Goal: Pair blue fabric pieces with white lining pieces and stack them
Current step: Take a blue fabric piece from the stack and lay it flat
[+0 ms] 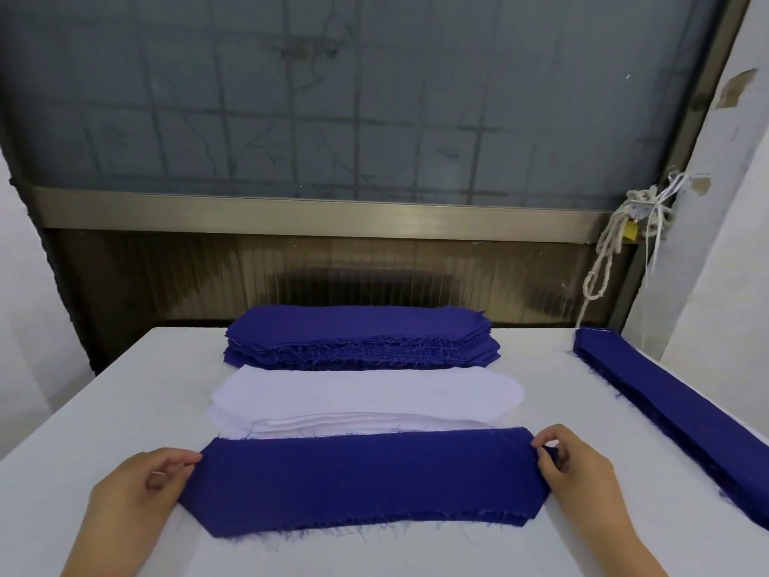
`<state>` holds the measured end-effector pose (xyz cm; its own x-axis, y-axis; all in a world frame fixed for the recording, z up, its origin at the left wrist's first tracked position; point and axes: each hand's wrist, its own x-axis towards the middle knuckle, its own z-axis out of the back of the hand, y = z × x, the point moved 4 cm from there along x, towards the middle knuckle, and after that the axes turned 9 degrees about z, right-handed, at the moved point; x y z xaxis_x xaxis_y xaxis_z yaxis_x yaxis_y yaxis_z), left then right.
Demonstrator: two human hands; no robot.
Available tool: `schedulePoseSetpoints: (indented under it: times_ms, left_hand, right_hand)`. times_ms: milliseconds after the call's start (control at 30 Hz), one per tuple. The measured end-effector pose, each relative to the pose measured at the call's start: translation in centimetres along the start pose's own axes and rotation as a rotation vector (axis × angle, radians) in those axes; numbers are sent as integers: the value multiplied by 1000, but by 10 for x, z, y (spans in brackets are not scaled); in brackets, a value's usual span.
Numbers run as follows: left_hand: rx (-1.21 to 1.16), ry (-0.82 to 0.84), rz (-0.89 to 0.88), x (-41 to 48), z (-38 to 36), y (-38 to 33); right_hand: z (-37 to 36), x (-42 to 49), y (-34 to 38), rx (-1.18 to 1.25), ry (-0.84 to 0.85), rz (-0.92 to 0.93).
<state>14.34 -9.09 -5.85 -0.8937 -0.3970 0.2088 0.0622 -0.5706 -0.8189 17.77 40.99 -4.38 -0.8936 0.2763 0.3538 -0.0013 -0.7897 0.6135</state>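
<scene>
Both hands grip one long dark-blue woven fabric piece with tapered ends (366,481): the left hand (141,489) pinches its left tip, and the right hand (578,472) pinches its right tip between thumb and curled fingers. That piece lies flat on the white bench (125,389), stretched between the hands, its long axis running from one hand to the other. Just beyond the fingertips, meeting its far edge, sits the stack of white round-ended lining pieces (366,399), parallel to it and equally near either hand. Farther out again lies the stack of dark-blue fabric pieces (362,339). Pairing seems to call for a straight carry away from the body, both hands moving together so the ends line up. Out past the right hand lies a pile of long dark-blue strips (674,414), set at an angle. No label, brand or readable writing shows anywhere.
</scene>
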Motion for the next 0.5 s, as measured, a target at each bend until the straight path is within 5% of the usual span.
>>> schedulePoseSetpoints:
  times_ms: [500]
  left_hand:
    - [-58,-7,34,1,2,5]
  right_hand:
    - [-5,-1,2,-54,6,36]
